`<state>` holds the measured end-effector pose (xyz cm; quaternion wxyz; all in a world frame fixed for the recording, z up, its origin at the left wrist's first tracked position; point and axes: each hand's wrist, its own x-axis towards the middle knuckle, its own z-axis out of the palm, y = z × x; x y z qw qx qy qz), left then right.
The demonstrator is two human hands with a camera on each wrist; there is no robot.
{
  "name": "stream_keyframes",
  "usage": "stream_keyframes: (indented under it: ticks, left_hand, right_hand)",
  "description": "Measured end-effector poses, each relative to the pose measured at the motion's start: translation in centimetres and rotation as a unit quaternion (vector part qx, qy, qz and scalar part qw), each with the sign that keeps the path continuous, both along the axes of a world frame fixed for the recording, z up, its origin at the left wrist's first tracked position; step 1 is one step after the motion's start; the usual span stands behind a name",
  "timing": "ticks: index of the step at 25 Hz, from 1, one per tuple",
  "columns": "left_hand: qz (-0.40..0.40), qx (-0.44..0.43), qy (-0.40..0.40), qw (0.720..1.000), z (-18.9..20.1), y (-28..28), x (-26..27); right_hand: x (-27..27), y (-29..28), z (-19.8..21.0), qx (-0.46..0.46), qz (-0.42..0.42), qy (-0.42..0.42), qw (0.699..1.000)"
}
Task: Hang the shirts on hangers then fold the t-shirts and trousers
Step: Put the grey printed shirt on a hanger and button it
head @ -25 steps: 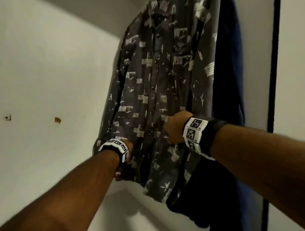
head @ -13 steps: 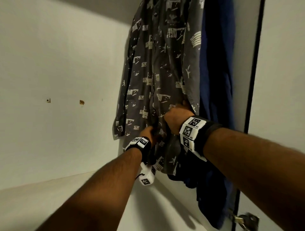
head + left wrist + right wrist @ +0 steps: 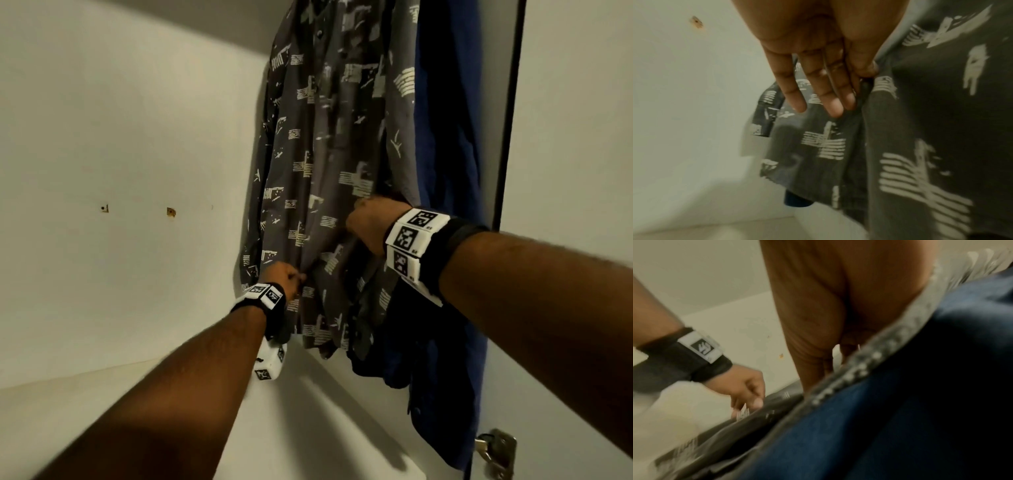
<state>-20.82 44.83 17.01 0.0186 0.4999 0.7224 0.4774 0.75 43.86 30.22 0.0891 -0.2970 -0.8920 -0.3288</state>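
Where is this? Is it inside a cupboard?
Probably a wardrobe: the grey patterned shirt hangs beside a blue garment between plain white walls, with a door hinge at the edge.

Both forearms are bare, with no sleeves in view. The left hand (image 3: 282,275) has a black fabric wristband (image 3: 274,318) behind it, carrying white rectangular blocks printed with black square-coded markers (image 3: 265,294); a further white marker block (image 3: 270,365) hangs beneath the wrist. The right hand (image 3: 368,224) has a wider black band (image 3: 452,255), fronted by a row of white blocks (image 3: 411,246), each bearing a black pixel-pattern marker. In the right wrist view, the left band (image 3: 680,360) appears as dark fabric with one white marker tile (image 3: 701,346).
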Motion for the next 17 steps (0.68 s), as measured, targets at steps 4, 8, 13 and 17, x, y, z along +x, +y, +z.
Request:
stream_keyframes:
  ticks: [4, 8, 13, 17]
  left_hand:
    - [0.042, -0.033, 0.020, 0.998, -1.0, -1.5, -5.3]
    - [0.026, -0.049, 0.045, 0.997, -1.6, -1.1, -7.1]
    - [0.022, -0.049, 0.057, 0.997, -1.1, -1.1, -7.5]
    - [0.007, -0.035, 0.061, 0.998, -0.4, -0.7, -7.0]
  right_hand:
    - [-0.6, 0.8, -2.2, 0.068, -0.102, -0.086, 0.989]
    - [-3.3, 3.1, -3.6, 0.077, -0.186, -0.168, 0.965]
    - [-3.9, 2.2, -4.8, -0.037, -0.164, 0.012, 0.986]
    - [-4.9, 1.5, -5.2, -0.106, -0.061, 0.170, 0.978]
